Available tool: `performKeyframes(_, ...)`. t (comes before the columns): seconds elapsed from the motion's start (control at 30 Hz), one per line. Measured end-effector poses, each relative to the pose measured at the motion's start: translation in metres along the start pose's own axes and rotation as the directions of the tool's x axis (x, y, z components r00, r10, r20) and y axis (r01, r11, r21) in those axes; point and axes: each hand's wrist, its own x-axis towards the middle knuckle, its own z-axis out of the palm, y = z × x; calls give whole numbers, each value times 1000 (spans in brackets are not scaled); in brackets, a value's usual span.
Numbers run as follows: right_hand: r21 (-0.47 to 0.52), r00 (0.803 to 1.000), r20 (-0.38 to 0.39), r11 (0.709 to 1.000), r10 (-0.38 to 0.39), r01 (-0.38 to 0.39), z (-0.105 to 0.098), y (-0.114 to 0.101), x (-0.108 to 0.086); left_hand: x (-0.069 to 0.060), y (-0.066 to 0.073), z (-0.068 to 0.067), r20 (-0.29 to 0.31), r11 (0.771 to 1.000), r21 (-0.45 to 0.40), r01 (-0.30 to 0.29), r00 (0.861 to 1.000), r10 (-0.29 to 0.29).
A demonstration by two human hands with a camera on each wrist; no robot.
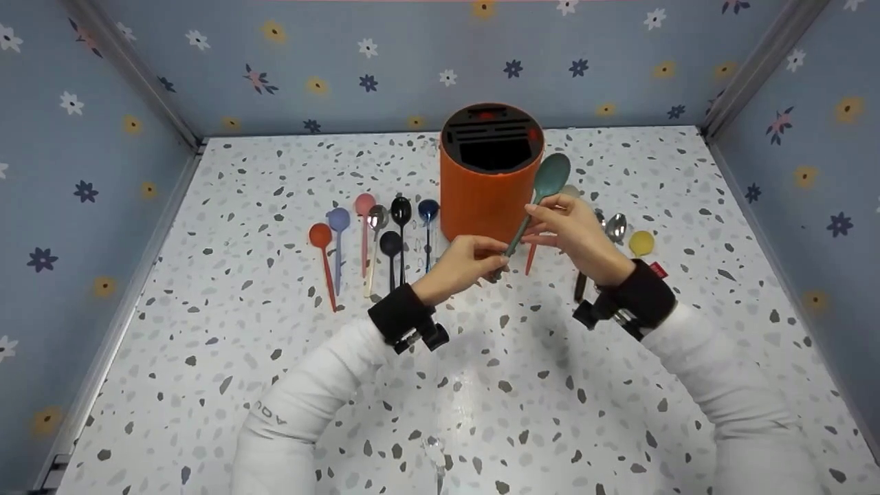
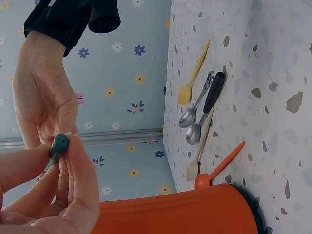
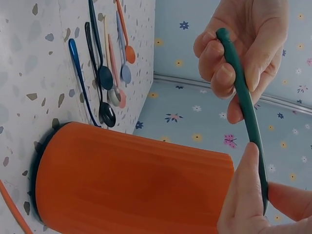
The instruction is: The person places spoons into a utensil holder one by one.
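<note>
Green spoon (image 1: 552, 176) is what we hold between both hands, raised over the table (image 1: 504, 412) at the near right side of the orange holder (image 1: 481, 213). Its bowl points far and right, its handle end near and left. Our left hand (image 1: 467, 265) pinches that end, thumb and fingertips closed to the handle's thickness; our right hand (image 1: 581, 237) pinches the handle farther up, below the bowl, just as tightly. From the head view the bowl overlaps the holder's right edge, and we cannot tell how much room lies between them.

The holder stands near the far edge, a strip of tabletop separating it from the flowered far wall (image 1: 412, 55). Its dark slotted top faces up, with one wide opening toward the near side.

Left of it we see a row of spoons, from the orange-red spoon (image 1: 320, 235) to the blue spoon (image 1: 428, 210), which lies near the holder's side. A broad stretch of tabletop runs from this row to the left edge. On the right, the steel spoon (image 1: 617, 227) and yellow spoon (image 1: 641, 243) lie close to our right hand, with more tabletop out to the right edge. Between our forearms, speckled surface spreads toward the near side.
</note>
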Motion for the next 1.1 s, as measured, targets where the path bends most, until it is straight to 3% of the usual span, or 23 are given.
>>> performKeyframes(0.3,58,999,5,998,-33,32,-1,-16,3,7,14,-7,-25,1000,3,-23,999,23)
performKeyframes(0.57,138,998,-52,989,-41,48,5,-36,14,14,30,-18,-68,999,25,-40,997,42)
performKeyframes(0.77,145,996,-33,986,-80,84,3,-47,18,20,40,-23,-82,997,27,-73,994,75)
performKeyframes(0.97,140,995,-35,986,-88,92,2,-51,19,26,42,-24,-94,998,13,-56,994,57)
performKeyframes(1.1,133,994,-47,986,-99,104,1,-54,21,30,44,-24,-105,997,2,-75,992,75)
